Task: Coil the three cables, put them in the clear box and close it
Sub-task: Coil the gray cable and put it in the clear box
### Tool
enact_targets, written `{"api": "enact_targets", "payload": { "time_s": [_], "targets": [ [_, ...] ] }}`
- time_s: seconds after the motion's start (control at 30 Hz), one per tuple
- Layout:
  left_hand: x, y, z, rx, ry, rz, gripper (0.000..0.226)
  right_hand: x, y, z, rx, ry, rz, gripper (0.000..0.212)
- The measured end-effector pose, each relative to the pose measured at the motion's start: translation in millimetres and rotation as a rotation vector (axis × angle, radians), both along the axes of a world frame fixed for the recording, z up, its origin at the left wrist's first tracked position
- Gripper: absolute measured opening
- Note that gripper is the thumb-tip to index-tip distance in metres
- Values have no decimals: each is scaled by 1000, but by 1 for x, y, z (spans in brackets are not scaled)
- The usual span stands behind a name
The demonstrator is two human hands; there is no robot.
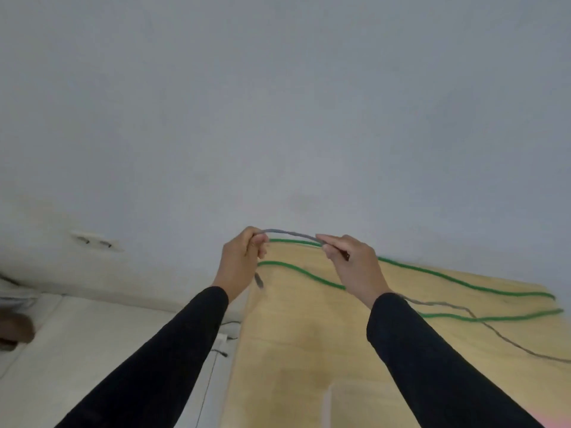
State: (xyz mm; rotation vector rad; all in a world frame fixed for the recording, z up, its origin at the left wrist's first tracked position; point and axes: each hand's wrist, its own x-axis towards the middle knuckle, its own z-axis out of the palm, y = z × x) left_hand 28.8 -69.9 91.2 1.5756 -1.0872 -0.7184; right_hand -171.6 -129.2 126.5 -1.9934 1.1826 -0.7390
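A grey cable (290, 233) arcs between my two hands above the far end of the wooden table (296, 350). My left hand (241, 261) pinches it near its plug end, which dangles below the hand. My right hand (352, 267) grips it further along; the rest trails right across the table to the edge of view. A green cable (432, 273) lies in two long runs across the table's far part, partly hidden behind my hands. The clear box (343, 406) shows faintly at the near edge, between my sleeves. A third cable is not visible.
A pale wall fills the upper view, with a double socket (94, 240) at left. Left of the table lie a light floor and thin dark wires (222, 353). A brown object (15, 330) sits at the far left.
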Motion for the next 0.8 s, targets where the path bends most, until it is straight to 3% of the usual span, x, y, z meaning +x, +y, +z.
{"api": "enact_targets", "payload": {
  "time_s": [0.1, 0.33, 0.47, 0.63, 0.7, 0.8],
  "targets": [
    [-20, -13, 38, -78, 155, -26, 29, -24, -7, 33, -47, -114, -68, 25],
    [-127, -18, 120, -259, 961, -363, 36, -94, -33, 89, -205, -159, -117, 26],
    [-183, -33, 166, -495, 1167, -355, 35, -141, -31, 91, -219, -112, 4, 27],
    [-218, -59, 198, -652, 1085, -154, 35, -193, -13, 81, -368, 167, 243, 32],
    [-234, -59, 199, -621, 922, -111, 33, -208, -5, 95, -429, 212, 310, 30],
    [-262, -48, 192, -514, 515, -149, 32, -224, 0, 138, -497, 214, 355, 25]
  ]
}}
